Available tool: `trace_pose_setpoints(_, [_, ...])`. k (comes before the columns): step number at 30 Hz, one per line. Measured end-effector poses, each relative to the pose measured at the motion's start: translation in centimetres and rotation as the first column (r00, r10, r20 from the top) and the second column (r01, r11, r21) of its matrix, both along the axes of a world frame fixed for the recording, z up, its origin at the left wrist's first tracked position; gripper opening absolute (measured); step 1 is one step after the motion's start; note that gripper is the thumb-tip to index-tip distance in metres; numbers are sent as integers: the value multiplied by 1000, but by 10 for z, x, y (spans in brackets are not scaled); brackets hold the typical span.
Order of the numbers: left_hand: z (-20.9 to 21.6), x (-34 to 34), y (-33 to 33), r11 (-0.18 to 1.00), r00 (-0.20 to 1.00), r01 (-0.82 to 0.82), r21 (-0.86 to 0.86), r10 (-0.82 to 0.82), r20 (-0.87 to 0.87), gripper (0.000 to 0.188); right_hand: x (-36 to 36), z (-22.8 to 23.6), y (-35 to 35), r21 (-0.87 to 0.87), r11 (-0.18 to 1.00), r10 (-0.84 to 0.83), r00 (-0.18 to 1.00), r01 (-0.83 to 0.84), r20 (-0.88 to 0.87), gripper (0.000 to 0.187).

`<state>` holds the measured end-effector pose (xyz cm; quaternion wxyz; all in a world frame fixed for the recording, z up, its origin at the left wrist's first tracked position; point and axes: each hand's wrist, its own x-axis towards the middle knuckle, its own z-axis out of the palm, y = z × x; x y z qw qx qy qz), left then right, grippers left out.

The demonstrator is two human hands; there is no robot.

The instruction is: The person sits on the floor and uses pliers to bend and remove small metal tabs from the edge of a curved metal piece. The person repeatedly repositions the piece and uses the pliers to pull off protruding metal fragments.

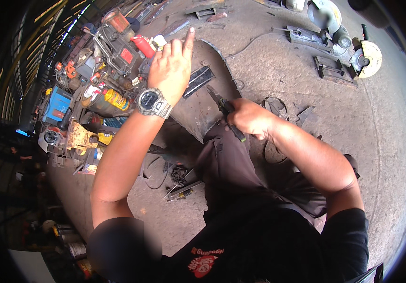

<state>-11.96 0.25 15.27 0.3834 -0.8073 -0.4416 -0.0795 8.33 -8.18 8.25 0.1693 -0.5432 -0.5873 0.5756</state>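
Note:
A curved, dull metal sheet (194, 112) stands in front of my knees, its raised rim bending round the far and right sides. My left hand (171, 66), with a watch (154, 102) on its wrist, is over the sheet's left side. Its index finger stretches away from me and the other fingers are partly bent; nothing shows in it. The palm side is hidden. My right hand (250, 118) is closed round a dark, pliers-like tool (223, 104) with a green handle end. Its jaws point over the sheet, near a dark, slotted metal piece (198, 81) lying there.
At the left crowd toolboxes, a red bottle (143, 45), a yellow bottle (116, 99) and a blue box (57, 106). Cutting machines with round discs (367, 60) stand at the far right. Metal scraps (305, 114) and a cable (255, 41) lie on the concrete floor.

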Motion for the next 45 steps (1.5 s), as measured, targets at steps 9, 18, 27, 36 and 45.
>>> trace_pose_setpoints(9, [1, 16, -10, 998, 999, -1, 62, 3, -42, 88, -7, 31, 15, -20, 999, -38, 995, 40, 94, 15])
trace_pose_setpoints(18, [-5, 23, -17, 983, 995, 34, 179, -17, -95, 73, -5, 33, 29, -168, 983, -81, 994, 68, -72, 14])
trace_pose_setpoints(27, [-6, 25, -17, 967, 995, 75, 243, -58, -76, 76, -14, 28, 21, -134, 990, -46, 997, 54, 62, 15])
trace_pose_setpoints(36, [-3, 19, -14, 990, 1000, 6, 142, -3, -26, 74, -23, 25, 20, 50, 997, 38, 951, -56, 306, 18])
trace_pose_setpoints(45, [-2, 13, -6, 1000, 996, 20, 9, -21, 82, 121, -24, 32, 18, 45, 998, 24, 950, -40, 311, 17])
